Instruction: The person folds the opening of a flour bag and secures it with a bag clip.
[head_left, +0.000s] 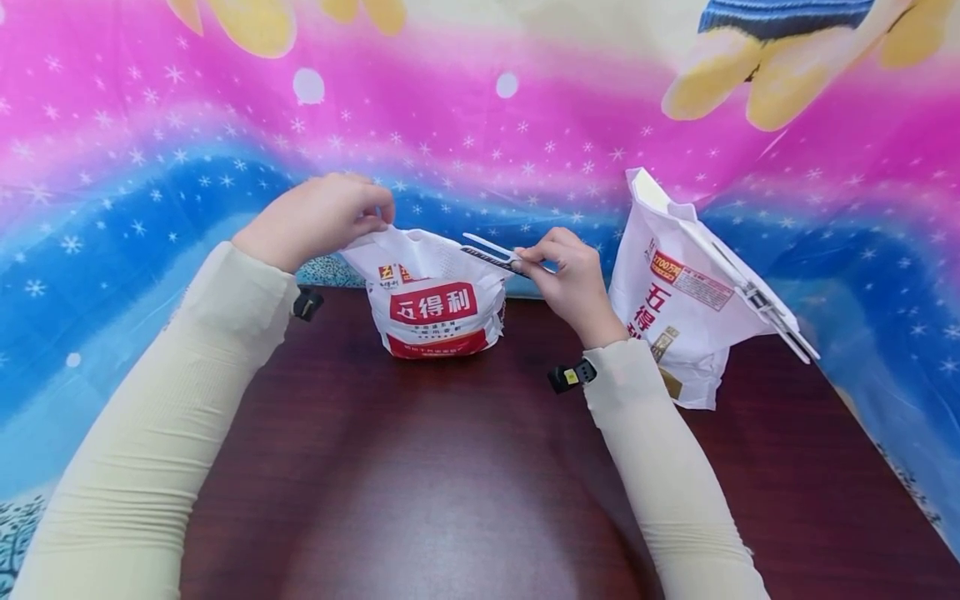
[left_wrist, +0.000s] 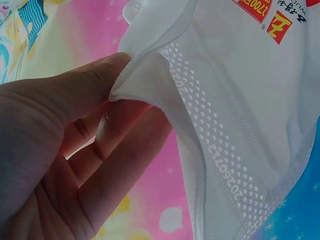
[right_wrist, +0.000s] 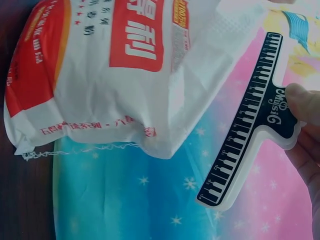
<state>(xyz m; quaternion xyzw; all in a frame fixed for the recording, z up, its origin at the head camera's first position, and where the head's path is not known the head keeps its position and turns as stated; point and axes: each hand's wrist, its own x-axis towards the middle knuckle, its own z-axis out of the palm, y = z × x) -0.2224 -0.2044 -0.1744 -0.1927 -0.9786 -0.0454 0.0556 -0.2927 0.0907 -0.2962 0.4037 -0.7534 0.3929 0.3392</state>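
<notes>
A white flour bag point(head_left: 446, 329) with red panels and Chinese lettering stands on the table, its top pulled toward the left. My left hand point(head_left: 326, 212) pinches the bag's upper edge between thumb and fingers; the left wrist view shows the folded rim point(left_wrist: 150, 55) in that grip. To the bag's right, my right hand point(head_left: 566, 279) holds a wide bag clip point(right_wrist: 250, 115) by its handle. The clip is black with piano keys and white edges. Its two long bars look spread apart, close to the bag's top right corner. In the right wrist view no bag material shows between them.
Farther right stands a second white bag point(head_left: 675, 308), tilted, with a similar long clip point(head_left: 757, 296) across its top. A dark reddish-brown table point(head_left: 420, 483) lies below, and a colourful snowflake-patterned cloth point(head_left: 465, 167) hangs behind it.
</notes>
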